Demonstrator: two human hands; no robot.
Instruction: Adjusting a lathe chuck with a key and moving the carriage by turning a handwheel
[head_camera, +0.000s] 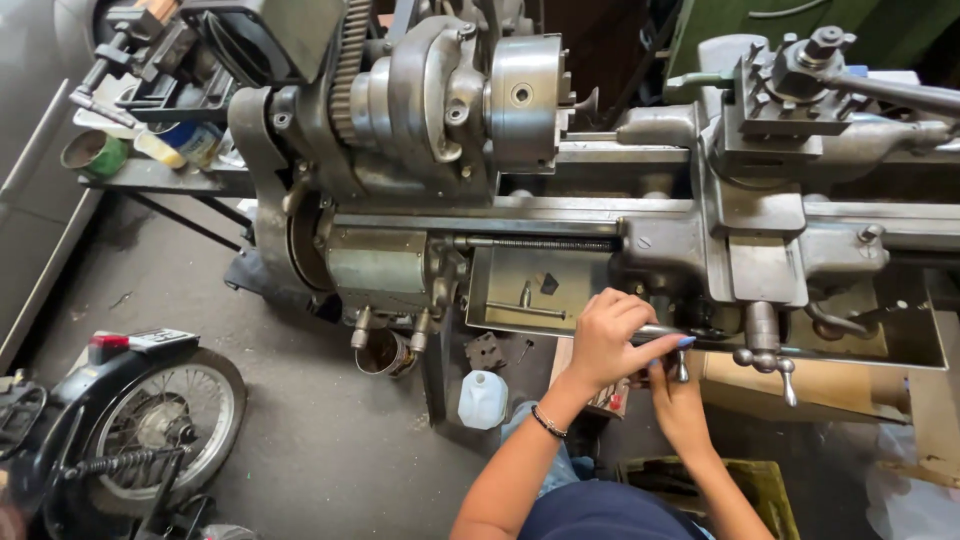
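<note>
Two hands on lathe (560, 200) handwheel | left hand (612, 335) fingers curled | right hand (675, 385) beneath

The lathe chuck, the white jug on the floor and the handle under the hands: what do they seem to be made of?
The lathe chuck looks like bare steel: grey, dull shine, machined faces. The white jug seems plastic: slightly translucent, matte, with moulded shoulders. The handle, gripped by the left hand with the right hand beneath it, appears to be polished metal, judging by its bright highlights.
</note>
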